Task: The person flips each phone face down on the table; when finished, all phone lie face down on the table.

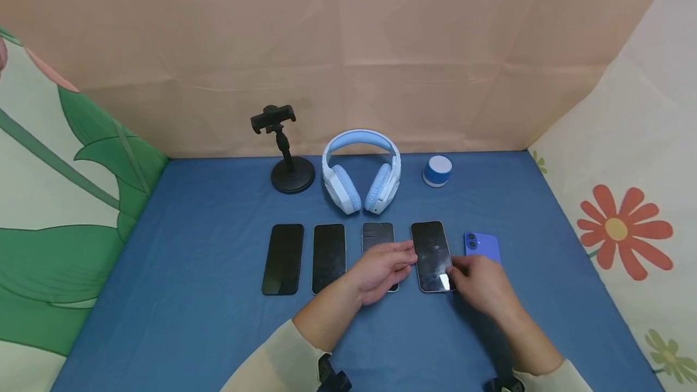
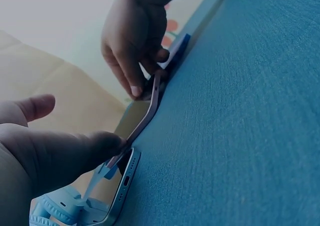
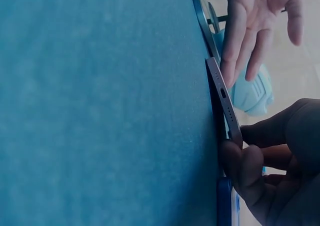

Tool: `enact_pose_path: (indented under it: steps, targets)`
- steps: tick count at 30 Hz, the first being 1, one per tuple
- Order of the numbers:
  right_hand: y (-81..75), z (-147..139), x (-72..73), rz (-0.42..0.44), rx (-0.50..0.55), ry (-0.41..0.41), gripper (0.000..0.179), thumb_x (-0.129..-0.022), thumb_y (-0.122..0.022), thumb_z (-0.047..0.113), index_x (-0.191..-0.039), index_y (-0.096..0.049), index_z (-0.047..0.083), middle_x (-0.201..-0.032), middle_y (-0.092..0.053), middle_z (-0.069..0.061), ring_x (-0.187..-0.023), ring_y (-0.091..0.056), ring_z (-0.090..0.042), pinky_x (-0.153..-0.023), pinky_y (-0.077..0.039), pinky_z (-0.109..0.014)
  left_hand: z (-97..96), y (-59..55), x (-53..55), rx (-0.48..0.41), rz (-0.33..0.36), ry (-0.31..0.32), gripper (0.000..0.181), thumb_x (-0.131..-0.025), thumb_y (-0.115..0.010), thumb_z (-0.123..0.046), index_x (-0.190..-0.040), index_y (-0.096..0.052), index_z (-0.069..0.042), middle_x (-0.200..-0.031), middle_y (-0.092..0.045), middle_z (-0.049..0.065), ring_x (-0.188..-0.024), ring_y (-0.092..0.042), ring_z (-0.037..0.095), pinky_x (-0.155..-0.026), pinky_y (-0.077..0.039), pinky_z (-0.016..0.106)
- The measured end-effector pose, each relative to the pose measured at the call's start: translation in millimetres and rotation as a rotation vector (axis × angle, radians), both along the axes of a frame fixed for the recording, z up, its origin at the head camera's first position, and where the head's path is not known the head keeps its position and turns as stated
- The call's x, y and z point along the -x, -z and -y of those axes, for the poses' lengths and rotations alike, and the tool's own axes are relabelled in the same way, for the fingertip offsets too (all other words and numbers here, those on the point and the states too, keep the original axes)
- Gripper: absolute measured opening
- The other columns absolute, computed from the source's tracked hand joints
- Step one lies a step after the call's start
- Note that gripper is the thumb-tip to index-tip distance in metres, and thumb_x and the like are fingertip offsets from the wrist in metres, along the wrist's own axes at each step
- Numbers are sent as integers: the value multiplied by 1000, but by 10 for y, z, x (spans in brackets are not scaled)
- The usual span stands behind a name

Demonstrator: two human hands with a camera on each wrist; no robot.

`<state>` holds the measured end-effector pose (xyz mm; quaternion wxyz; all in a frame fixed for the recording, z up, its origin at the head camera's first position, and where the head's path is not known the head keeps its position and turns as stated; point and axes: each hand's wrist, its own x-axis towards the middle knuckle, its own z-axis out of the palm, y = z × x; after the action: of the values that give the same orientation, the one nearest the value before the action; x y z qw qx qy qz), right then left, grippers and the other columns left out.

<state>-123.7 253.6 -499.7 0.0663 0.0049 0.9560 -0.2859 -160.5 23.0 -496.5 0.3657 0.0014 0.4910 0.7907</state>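
My right hand (image 1: 481, 283) pinches the right edge of a dark-screened smartphone (image 1: 430, 253) between thumb and fingers. In the right wrist view that edge is raised off the cloth, and the smartphone's bottom side with its charging port (image 3: 223, 93) faces the camera. The left hand (image 1: 383, 271) has its fingers stretched out, with the tips at the same smartphone's left edge. Beneath the left hand lies another smartphone (image 1: 378, 231), partly hidden by it. A purple smartphone (image 1: 487, 247) lies back side up beyond the right hand, its lower part covered.
Two black smartphones (image 1: 283, 259) lie further left in the row. Behind the row stand a black phone stand (image 1: 292, 174), light blue headphones (image 1: 361, 138) and a small blue-and-white round container (image 1: 437, 171). Blue cloth (image 1: 218, 259) covers the table, up to a beige back wall (image 1: 272, 35).
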Motion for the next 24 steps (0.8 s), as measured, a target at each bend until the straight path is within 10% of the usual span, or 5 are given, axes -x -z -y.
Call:
enact_pose_path:
  steps: [24]
  targets:
    - [-2, 79, 61, -82, -197, -105, 12, -95, -74, 16, -91, -78, 6, -77, -71, -5, -63, -57, -20, -57, -50, -43, 29, -29, 5, -10, -7, 20, 62, -106, -55, -6, -159, -26, 9, -168, -25, 23, -156, -22, 36, -126, -23, 48]
